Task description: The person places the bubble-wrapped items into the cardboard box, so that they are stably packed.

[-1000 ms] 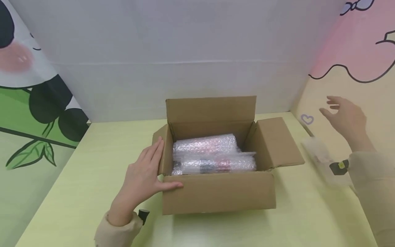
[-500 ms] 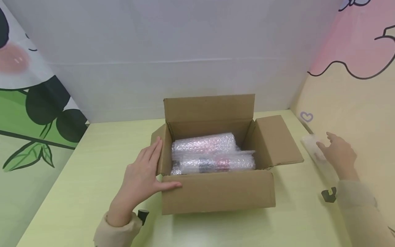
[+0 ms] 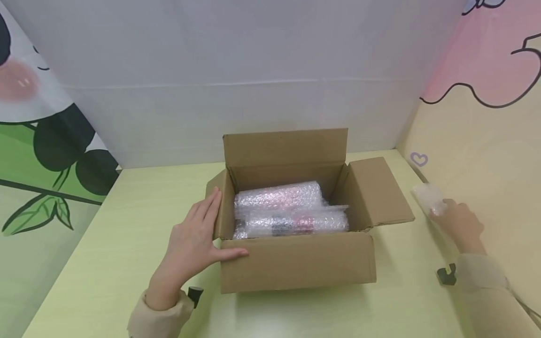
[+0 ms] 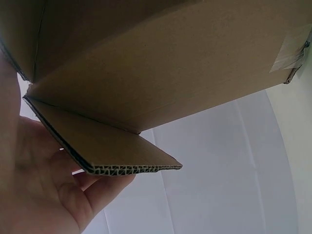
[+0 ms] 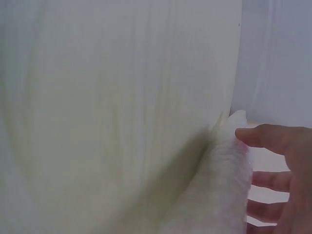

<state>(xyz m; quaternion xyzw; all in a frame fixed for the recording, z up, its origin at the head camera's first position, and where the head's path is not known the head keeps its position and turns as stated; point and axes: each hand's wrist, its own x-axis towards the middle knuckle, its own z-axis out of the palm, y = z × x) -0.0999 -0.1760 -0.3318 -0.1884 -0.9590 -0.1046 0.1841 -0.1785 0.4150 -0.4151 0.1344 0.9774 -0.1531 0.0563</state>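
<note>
An open cardboard box [image 3: 297, 263] holds two rolls in bubble wrap, a pinkish one [image 3: 281, 196] behind and one with a dark and red band [image 3: 302, 223] in front. My left hand [image 3: 190, 246] rests against the box's left side, fingers straight along the outside of the left flap [image 4: 102, 139] and thumb on the front flap. At the table's right edge, my right hand [image 3: 460, 225] holds another bubble-wrapped package [image 3: 428, 195]. The right wrist view shows the thumb at its upper end and the fingers along its far side; the lower part of this package [image 5: 219, 180] runs out of frame.
The right flap [image 3: 382, 192] folds outward toward the package, while the back flap [image 3: 286, 148] stands up. Behind the box is a white wall [image 3: 253, 112]. Printed panels stand left [image 3: 63, 141] and right [image 3: 486, 141] of the light green table [image 3: 127, 234].
My right hand has come down from beside the right panel to the bubble-wrapped package at the table's right edge and taken hold of it. The left hand stays at the box.
</note>
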